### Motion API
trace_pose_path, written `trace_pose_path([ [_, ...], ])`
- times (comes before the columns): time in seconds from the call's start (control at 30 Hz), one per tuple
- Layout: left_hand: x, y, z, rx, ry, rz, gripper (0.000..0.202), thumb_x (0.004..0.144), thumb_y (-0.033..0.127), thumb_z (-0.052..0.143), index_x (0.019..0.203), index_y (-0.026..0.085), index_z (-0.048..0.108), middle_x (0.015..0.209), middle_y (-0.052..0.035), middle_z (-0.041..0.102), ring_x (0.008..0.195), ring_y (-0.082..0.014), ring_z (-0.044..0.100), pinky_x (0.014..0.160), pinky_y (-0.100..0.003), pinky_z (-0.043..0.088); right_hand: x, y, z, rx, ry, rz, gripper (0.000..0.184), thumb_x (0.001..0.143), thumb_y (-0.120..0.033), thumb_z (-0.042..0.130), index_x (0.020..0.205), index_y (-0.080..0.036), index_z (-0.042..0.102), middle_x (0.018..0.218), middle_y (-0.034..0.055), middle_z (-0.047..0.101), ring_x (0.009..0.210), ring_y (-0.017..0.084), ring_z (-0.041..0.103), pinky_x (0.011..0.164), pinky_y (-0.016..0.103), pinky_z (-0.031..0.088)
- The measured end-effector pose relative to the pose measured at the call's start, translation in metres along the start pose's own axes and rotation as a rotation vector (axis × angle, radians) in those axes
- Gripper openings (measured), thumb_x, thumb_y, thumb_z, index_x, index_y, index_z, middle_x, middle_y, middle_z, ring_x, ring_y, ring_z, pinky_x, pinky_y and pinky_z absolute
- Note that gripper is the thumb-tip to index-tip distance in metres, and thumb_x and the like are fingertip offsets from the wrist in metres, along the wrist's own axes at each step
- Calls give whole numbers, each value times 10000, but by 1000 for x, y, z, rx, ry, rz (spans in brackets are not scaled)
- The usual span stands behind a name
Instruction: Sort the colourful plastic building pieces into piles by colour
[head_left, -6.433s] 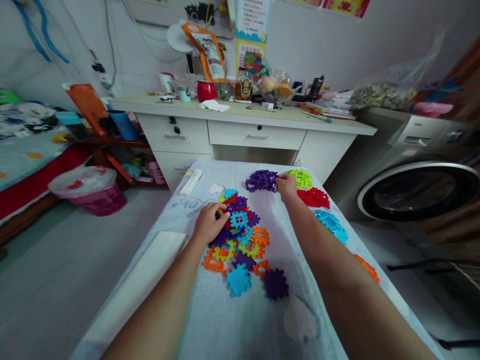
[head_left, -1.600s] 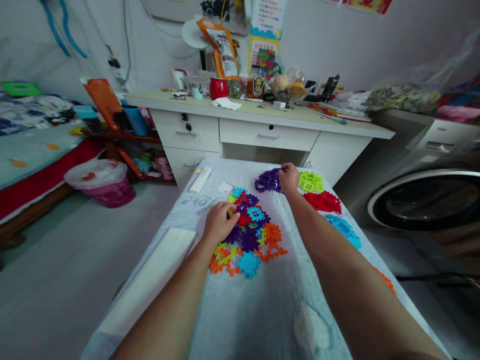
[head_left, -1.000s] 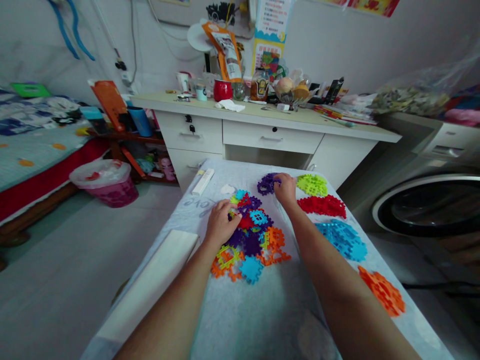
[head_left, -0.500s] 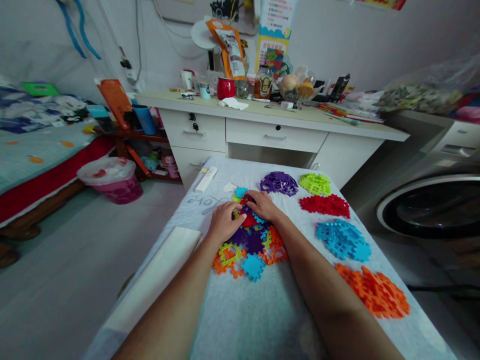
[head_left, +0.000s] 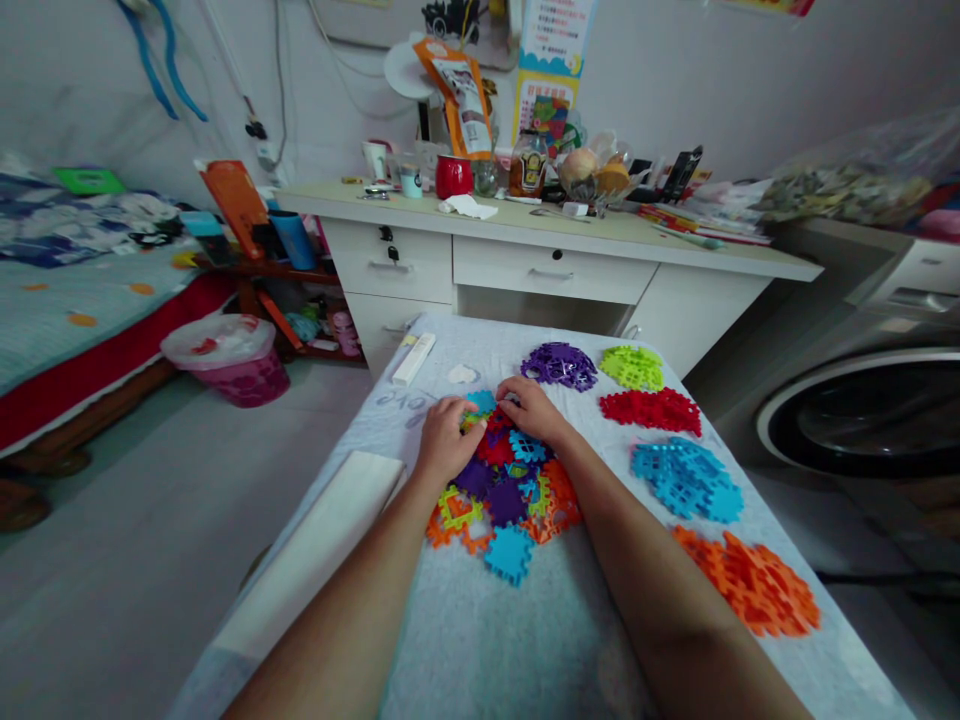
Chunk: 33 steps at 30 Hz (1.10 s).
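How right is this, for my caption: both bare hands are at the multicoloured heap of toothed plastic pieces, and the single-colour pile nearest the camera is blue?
The colour is wrong: the head view shows an orange toothed plastic pile nearest, not blue. Otherwise, yes.

Loose, mixed-colour heap of flat, toothed pieces [head_left: 508, 503], overlapping, left of the single-colour piles [head_left: 686, 478].

Cloth [head_left: 606, 452] leaves passage between two obstacles, the right forearm [head_left: 622, 550] and blue pile [head_left: 686, 480].

Centre-left: script on tablecloth [head_left: 480, 650], "ove" legible, first letter faint. Upper centre: wall poster [head_left: 555, 38], jar label [head_left: 529, 170], orange pouch [head_left: 466, 100] lettering too small to read.
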<state>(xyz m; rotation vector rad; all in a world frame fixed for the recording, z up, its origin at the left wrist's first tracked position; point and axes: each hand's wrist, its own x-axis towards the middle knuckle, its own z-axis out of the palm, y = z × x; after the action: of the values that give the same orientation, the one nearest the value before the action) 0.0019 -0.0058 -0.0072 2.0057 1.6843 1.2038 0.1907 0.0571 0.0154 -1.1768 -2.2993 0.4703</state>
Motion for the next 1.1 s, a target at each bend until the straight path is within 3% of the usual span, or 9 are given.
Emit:
trace_pose_path([
  [0.1, -1, -2, 3, 32, -18, 5, 264, 785, 295, 629, 1038, 230, 667, 1187, -79, 656, 1163, -266, 579, 1053, -447, 432, -1, -6, 6, -49, -30, 12, 338, 870, -187, 516, 1188, -174, 630, 1239, 111, 640, 1179, 252, 521, 1031, 415, 352],
  [0.23, -2, -2, 4, 54, -71, -3, 279, 812, 313, 617, 1074, 229, 662, 1238, -89, 656, 1197, -282, 576, 1067, -476, 427, -2, -13, 16, -145, -120, 44, 506, 901, -194, 473, 1406, -174, 485, 1443, 126, 521, 1317, 289, 417, 1086, 464, 299],
  [0.4, -2, -3, 3, -20, -87, 5, 313, 833, 279, 577, 1136, 221, 633, 1341, -95, 602, 1261, -276, 545, 1096, -479, 405, -1, -14, 19, -185, -139, 79, 588, 882, -186, 473, 1466, -147, 412, 1442, 160, 499, 1304, 287, 423, 1072, 452, 321],
  [0.53, -2, -6, 5, -155, -82, -3, 468, 851, 271, 550, 1315, 227, 506, 1370, -101, 577, 1268, -249, 545, 1080, -456, 427, 0, -16, 14, -183, -53, 96, 555, 846, -159, 511, 1400, -120, 496, 1273, 161, 572, 1159, 264, 503, 1011, 398, 379],
  [0.7, -4, -6, 5, -196, -100, -63, 595, 845, 305, 579, 1405, 210, 399, 1415, -139, 543, 1245, -253, 568, 1063, -459, 438, 1, -19, 4, -111, 23, 108, 265, 852, -135, 544, 1072, -128, 691, 1032, 129, 627, 1026, 248, 546, 961, 369, 403],
  [0.93, -3, -1, 2, -113, -114, -65, 479, 835, 301, 606, 1303, 239, 524, 1219, -85, 682, 1166, -259, 615, 1040, -467, 448, 2, -13, -12, 104, 231, 93, 124, 816, -153, 590, 872, -191, 694, 868, 44, 601, 842, 182, 553, 821, 311, 437],
  [1.1, -2, 0, 2, -59, -124, -24, 317, 838, 300, 597, 1141, 219, 642, 1177, -83, 700, 1128, -251, 626, 1030, -436, 460, -5, -15, -29, 225, 299, 167, 136, 774, -211, 598, 896, -186, 653, 773, -1, 587, 700, 142, 521, 695, 268, 426],
])
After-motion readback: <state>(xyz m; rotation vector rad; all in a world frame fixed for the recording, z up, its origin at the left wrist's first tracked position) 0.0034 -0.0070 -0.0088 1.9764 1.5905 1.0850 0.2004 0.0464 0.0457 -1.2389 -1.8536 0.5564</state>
